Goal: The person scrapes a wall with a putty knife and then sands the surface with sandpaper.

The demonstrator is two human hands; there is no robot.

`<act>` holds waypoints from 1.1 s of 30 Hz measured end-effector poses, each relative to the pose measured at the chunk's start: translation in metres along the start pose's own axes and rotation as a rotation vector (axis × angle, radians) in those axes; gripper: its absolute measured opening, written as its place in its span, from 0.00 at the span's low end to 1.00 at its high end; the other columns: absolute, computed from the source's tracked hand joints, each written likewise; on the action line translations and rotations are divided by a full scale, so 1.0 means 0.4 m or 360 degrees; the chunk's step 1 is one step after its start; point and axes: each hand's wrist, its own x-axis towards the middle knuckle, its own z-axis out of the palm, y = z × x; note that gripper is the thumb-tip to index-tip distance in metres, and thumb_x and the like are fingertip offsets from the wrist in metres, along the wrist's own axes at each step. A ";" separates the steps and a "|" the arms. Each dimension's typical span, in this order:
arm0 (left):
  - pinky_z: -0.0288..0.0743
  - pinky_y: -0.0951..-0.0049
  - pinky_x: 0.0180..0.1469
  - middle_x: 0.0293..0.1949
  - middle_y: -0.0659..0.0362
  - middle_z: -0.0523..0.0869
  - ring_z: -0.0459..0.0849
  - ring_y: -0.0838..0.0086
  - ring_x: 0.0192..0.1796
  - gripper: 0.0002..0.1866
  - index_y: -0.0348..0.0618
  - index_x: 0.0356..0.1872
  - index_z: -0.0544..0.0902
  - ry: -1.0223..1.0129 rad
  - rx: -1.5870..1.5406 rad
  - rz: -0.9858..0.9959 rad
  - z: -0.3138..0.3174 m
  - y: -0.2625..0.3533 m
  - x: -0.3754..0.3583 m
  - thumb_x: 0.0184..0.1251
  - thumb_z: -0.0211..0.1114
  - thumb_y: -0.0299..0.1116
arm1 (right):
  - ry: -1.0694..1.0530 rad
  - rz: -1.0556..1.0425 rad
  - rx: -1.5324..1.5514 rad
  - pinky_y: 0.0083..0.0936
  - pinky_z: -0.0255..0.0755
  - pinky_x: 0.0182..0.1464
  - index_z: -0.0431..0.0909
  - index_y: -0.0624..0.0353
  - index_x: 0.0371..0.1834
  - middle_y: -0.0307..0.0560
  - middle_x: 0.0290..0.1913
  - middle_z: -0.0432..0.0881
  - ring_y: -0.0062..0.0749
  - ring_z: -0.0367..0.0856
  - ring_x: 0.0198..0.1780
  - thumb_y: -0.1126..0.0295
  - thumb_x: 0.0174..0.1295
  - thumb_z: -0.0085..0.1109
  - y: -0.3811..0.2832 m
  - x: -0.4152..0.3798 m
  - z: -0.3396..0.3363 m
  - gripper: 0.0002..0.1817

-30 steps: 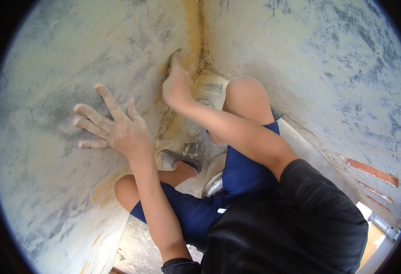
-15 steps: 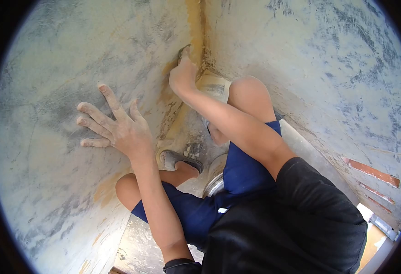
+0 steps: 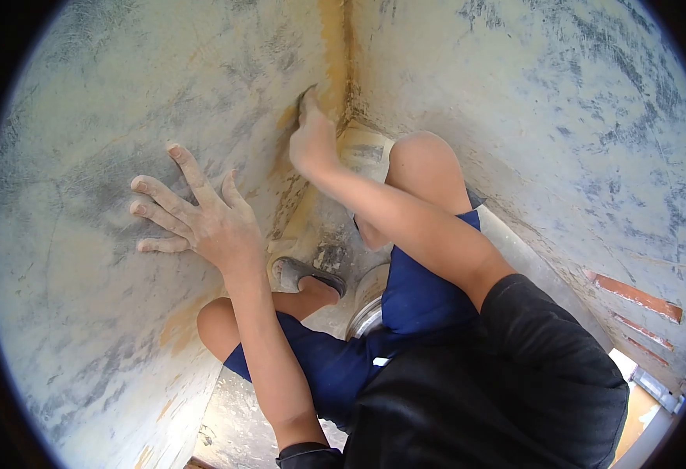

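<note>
My left hand [image 3: 216,225], dusty at the fingers, lies against the left wall [image 3: 85,258] with its fingers spread. Up near the corner, my right hand [image 3: 313,147] is closed and presses a small dark flat piece [image 3: 306,98] to the same wall. Most of that piece is hidden by the fingers, and its kind does not show. Beside it, a yellowish-brown strip [image 3: 333,47] runs down along the corner. Grey, smudged patches cover the wall around both hands.
The right wall [image 3: 515,117] meets the left one at the corner, and reddish slots [image 3: 638,297] mark its lower part. My knees are bent between the walls. A sandalled foot [image 3: 311,275] rests on the dusty floor, near a round metal container [image 3: 368,313] under me.
My right hand has shifted slightly down the wall with the dark piece, its wrist and fingers turning a little. The left hand stays in place.
</note>
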 end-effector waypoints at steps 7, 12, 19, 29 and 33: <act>0.02 0.30 0.73 0.87 0.41 0.38 0.23 0.47 0.88 0.46 0.64 0.86 0.60 0.0006 0.0009 -0.0012 0.004 -0.001 0.001 0.69 0.73 0.48 | -0.0017 0.0075 0.0111 0.43 0.58 0.80 0.50 0.75 0.83 0.77 0.74 0.69 0.63 0.69 0.77 0.85 0.72 0.34 -0.027 -0.013 -0.022 0.34; 0.01 0.31 0.73 0.87 0.41 0.39 0.23 0.48 0.88 0.46 0.64 0.86 0.61 0.0009 0.0016 0.0006 0.000 -0.007 0.003 0.69 0.74 0.48 | 0.0111 0.0202 -0.0010 0.41 0.57 0.81 0.49 0.75 0.83 0.77 0.76 0.67 0.63 0.67 0.78 0.89 0.67 0.35 -0.023 0.011 -0.002 0.37; 0.01 0.33 0.74 0.87 0.42 0.40 0.24 0.49 0.88 0.47 0.64 0.85 0.61 0.0008 0.0039 0.0003 0.001 -0.007 0.000 0.67 0.75 0.49 | -0.0010 0.0205 0.0093 0.42 0.62 0.78 0.49 0.73 0.84 0.77 0.75 0.68 0.63 0.70 0.76 0.89 0.67 0.34 -0.029 0.000 -0.012 0.38; 0.01 0.33 0.73 0.87 0.42 0.39 0.23 0.49 0.88 0.47 0.64 0.85 0.61 0.0029 0.0033 0.0019 0.007 -0.009 0.001 0.67 0.75 0.49 | -0.0085 0.0071 -0.0088 0.40 0.66 0.74 0.50 0.72 0.84 0.78 0.68 0.76 0.60 0.76 0.71 0.88 0.67 0.35 -0.011 -0.020 -0.015 0.38; 0.11 0.25 0.74 0.88 0.45 0.37 0.23 0.50 0.88 0.52 0.66 0.87 0.57 0.0043 0.0153 0.0045 0.006 -0.014 -0.003 0.64 0.77 0.51 | -0.0133 0.0432 0.0054 0.39 0.65 0.75 0.50 0.72 0.84 0.78 0.68 0.76 0.59 0.76 0.72 0.88 0.67 0.35 -0.092 0.005 -0.062 0.37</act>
